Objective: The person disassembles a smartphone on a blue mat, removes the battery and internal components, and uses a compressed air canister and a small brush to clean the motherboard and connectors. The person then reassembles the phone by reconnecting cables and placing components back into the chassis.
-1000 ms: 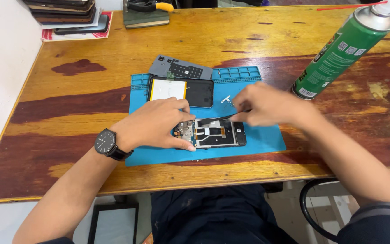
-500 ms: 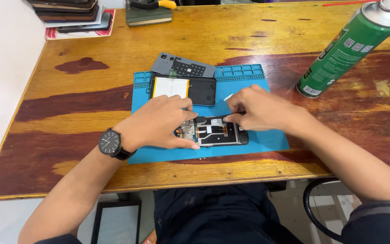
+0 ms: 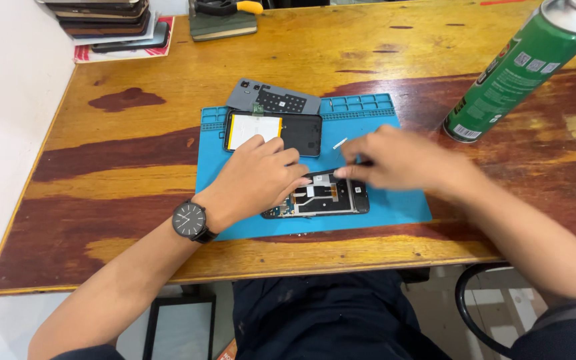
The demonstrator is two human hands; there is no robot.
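Observation:
An opened black phone (image 3: 328,197) with bare circuitry lies on a blue work mat (image 3: 395,127). My left hand (image 3: 258,180), with a black wristwatch on the wrist, presses down on the phone's left end. My right hand (image 3: 401,160) is blurred, its fingertips pinched at the phone's top edge; whether they hold a small part or tool I cannot tell. Behind my hands lie a second phone body (image 3: 275,131) with a white battery and a grey back cover (image 3: 275,99). A small white sliver (image 3: 339,143) rests on the mat.
A green spray can (image 3: 521,67) stands tilted-looking at the right on the wooden table (image 3: 135,167). A stack of phones (image 3: 105,20) and a dark case (image 3: 225,23) sit at the back left. A white wall (image 3: 1,133) borders the left.
My right hand has shifted left over the phone's top edge. The view has drifted a little. My left hand stays pressed on the phone.

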